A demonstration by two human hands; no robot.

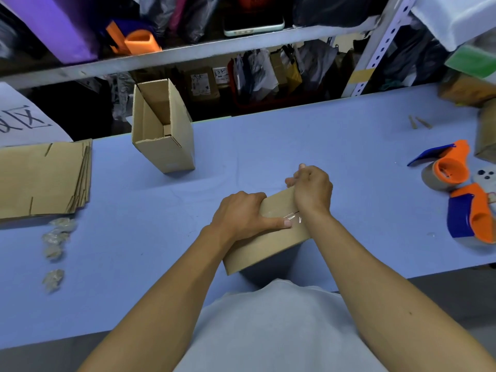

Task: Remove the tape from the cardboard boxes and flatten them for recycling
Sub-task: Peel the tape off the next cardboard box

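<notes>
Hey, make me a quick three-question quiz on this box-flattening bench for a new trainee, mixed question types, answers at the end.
1. True or false: the upright box at the back of the blue table is open on top.
2. Which hand pins the taped box with a flat thumb?
3. The crumpled tape wads lie: A) beside the tape dispensers, B) just in front of the flattened cardboard stack.

Key: 1 true; 2 the left hand, while the right hand grips its far end; 3 B.

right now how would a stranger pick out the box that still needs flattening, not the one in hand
On the blue table, look toward the far edge, left of centre. The open box stands upright there, alone, beside a flattened cardboard stack lying flat.
</notes>
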